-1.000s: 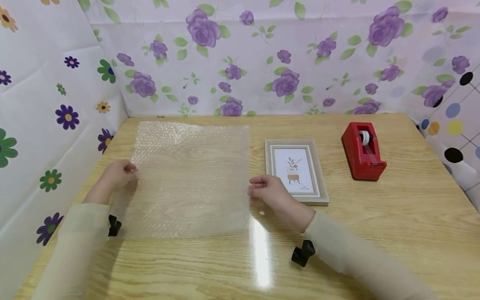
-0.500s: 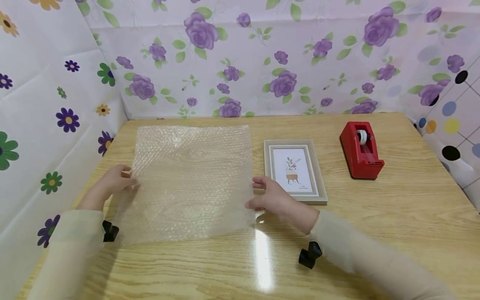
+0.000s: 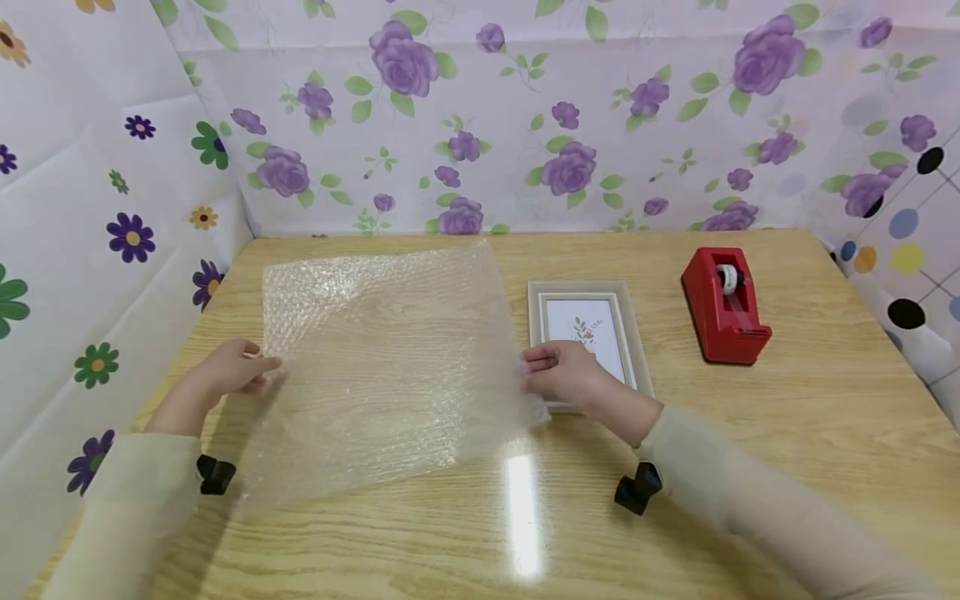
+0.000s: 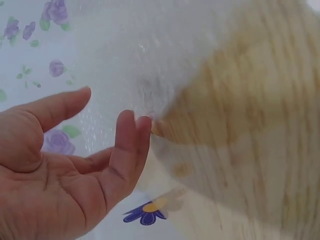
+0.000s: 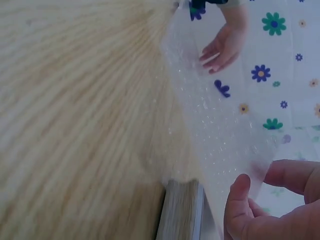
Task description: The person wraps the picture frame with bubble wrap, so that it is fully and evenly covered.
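Head view: raised bubble wrap [image 3: 390, 367] spreads between both hands [image 3: 572, 375].

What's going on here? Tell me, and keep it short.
A person is handling a clear sheet of bubble wrap over a wooden table. The right hand pinches its right edge, which is lifted; the fingers of the left hand touch the left side. The picture frame lies face up, partly hidden behind the right hand, and a red tape dispenser stands farther right. The frame is not wrapped.
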The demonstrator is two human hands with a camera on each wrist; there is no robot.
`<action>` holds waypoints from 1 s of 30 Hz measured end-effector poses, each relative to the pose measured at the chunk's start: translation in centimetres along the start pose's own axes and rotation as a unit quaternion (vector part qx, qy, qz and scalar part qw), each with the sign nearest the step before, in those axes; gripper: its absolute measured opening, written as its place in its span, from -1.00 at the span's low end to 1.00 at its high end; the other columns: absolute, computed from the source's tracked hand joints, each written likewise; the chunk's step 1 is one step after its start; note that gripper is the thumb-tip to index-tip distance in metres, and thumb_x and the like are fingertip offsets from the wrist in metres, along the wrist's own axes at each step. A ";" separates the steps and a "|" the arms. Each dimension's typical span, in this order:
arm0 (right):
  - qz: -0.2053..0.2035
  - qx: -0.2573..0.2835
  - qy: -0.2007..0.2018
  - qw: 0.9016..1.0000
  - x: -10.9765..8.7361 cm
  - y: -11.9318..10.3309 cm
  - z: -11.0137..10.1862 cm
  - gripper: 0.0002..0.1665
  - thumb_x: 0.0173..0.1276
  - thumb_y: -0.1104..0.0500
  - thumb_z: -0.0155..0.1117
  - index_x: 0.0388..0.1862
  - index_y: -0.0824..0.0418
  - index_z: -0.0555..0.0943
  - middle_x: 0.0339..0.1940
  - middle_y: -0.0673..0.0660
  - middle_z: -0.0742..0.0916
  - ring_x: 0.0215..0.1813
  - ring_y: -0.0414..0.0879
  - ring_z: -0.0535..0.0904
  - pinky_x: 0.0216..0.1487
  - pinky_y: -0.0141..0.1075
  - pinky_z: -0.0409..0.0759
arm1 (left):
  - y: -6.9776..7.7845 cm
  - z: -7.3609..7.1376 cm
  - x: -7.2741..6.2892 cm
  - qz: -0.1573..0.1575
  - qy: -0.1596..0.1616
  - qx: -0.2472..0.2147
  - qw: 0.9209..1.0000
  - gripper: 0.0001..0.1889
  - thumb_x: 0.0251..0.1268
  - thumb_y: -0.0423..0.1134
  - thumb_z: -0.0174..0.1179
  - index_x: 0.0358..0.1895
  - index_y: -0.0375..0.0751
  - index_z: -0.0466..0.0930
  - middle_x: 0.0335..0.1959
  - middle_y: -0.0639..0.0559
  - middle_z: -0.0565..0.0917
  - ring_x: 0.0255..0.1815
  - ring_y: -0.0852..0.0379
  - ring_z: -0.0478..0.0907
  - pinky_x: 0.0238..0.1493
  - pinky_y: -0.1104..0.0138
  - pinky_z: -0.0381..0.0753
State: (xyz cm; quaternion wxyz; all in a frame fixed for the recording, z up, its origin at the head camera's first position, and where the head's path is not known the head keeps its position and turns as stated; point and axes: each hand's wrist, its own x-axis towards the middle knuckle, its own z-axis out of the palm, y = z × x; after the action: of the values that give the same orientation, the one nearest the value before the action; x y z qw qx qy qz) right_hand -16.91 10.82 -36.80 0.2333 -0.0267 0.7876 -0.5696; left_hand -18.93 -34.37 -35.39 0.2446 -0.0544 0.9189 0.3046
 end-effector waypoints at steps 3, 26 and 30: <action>-0.007 -0.017 0.002 1.000 0.4 0.0 -0.9 -0.49 0.19 0.43 0.22 0.15 0.50 0.46 -0.13 0.26 0.64 -0.17 -0.15 0.56 -0.18 -0.45 0.60 | -0.1 0.1 -0.2 -0.014 0.002 -0.017 1.000 -0.29 0.47 -0.19 -0.10 0.23 -0.90 -0.11 -0.19 -0.40 0.55 -0.35 0.21 0.58 -0.18 0.29 0.67; -0.013 -0.107 0.040 0.993 5.0 -1.0 -5.6 -0.63 0.28 0.36 0.20 0.05 0.49 0.52 -0.30 0.10 0.62 -0.34 -0.23 0.52 -0.27 -0.50 0.54 | -1.5 3.1 -2.3 0.003 -0.023 -0.167 0.986 -0.80 0.45 -0.29 -0.08 -0.23 -0.37 0.47 -0.47 0.14 0.57 -0.43 0.30 0.52 -0.36 0.46 0.60; -0.003 -0.112 0.063 0.992 5.6 -1.1 -6.0 -0.65 0.29 0.35 0.20 0.04 0.46 0.53 -0.28 0.11 0.63 -0.33 -0.23 0.52 -0.22 -0.47 0.58 | -1.8 3.8 -3.0 0.009 -0.048 -0.195 0.980 -0.75 0.47 -0.26 -0.08 -0.18 -0.40 0.51 -0.43 0.14 0.60 -0.42 0.31 0.54 -0.35 0.48 0.63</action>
State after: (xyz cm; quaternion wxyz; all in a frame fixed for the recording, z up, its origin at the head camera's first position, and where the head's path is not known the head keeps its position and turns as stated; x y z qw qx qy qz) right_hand -24.55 14.06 -36.24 0.1769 -0.0187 0.8596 -0.4790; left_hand -14.29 -33.79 -37.53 0.2699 -0.0781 0.8297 0.4824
